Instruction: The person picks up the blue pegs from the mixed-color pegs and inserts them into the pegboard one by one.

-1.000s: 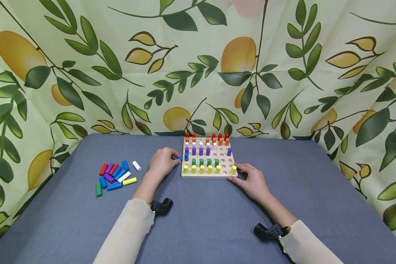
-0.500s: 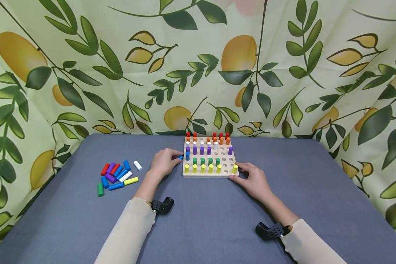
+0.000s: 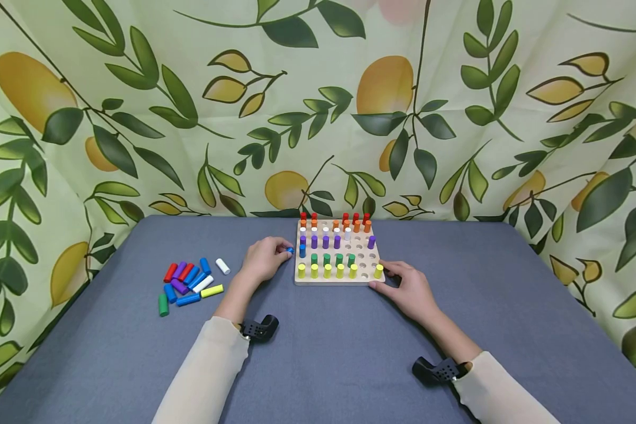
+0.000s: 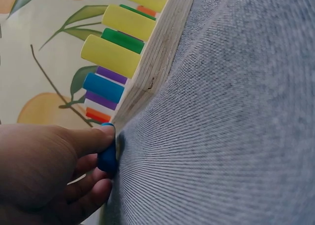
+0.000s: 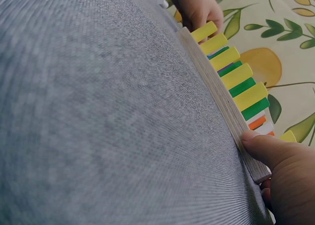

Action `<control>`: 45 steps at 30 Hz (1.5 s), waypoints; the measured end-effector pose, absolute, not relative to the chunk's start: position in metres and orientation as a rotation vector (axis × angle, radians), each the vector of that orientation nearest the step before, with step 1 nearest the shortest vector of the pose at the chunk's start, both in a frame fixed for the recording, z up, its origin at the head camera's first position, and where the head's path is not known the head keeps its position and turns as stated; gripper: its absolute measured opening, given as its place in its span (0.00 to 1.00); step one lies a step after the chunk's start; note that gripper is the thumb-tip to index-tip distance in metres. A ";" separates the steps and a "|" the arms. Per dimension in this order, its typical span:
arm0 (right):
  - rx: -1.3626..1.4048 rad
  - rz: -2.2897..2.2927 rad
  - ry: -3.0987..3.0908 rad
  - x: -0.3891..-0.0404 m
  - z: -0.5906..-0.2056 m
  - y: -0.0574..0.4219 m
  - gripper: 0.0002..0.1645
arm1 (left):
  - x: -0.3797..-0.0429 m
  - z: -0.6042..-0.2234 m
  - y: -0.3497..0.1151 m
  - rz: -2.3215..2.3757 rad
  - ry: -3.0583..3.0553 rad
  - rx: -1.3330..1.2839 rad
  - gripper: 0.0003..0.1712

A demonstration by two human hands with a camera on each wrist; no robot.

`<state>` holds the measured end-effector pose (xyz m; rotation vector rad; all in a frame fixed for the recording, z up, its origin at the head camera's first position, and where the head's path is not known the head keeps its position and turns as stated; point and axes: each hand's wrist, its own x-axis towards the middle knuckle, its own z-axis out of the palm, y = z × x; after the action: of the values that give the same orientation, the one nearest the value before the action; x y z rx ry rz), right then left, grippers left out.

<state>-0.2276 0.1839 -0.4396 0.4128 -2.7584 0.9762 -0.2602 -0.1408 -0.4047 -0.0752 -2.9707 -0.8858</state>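
A wooden pegboard (image 3: 339,281) lies on the table, with upright pegs in rows of red, orange, white, purple, blue, green and yellow. Just off its left edge, my left hand (image 3: 265,259) pinches a blue peg (image 4: 107,153) between thumb and fingers, low by the cloth. One blue peg (image 3: 302,251) stands in the board's leftmost column. My right hand (image 3: 408,288) holds the board's front right corner; its thumb (image 5: 253,139) lies against the front edge, and the other fingers are mostly hidden in the right wrist view. A yellow peg (image 3: 378,271) stands beside that hand.
Left of my left hand lies a loose pile of pegs: a green peg (image 3: 163,305), a yellow peg (image 3: 212,291), a white peg (image 3: 222,266) and several red, purple and blue ones. A leaf-patterned curtain (image 3: 318,106) hangs behind the grey-blue table (image 3: 318,365).
The blue peg in my left hand has turned, from pointing toward the board to showing mostly its end. My right hand stays at the board's corner; the whole view shifts slightly.
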 end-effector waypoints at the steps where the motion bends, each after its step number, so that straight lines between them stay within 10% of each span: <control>1: 0.414 0.977 -2.756 -0.228 -0.440 0.184 0.36 | -0.260 -0.405 -0.141 -0.899 -2.968 -0.073 0.12; 45: 0.407 0.945 -2.765 -0.228 -0.441 0.183 0.36 | -0.248 -0.368 -0.112 -1.175 -2.545 -0.162 0.14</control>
<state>-0.2283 0.1833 -0.4407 0.4070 -2.7647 0.9450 -0.2482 -0.1125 -0.3681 -0.1621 -2.5446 -1.1748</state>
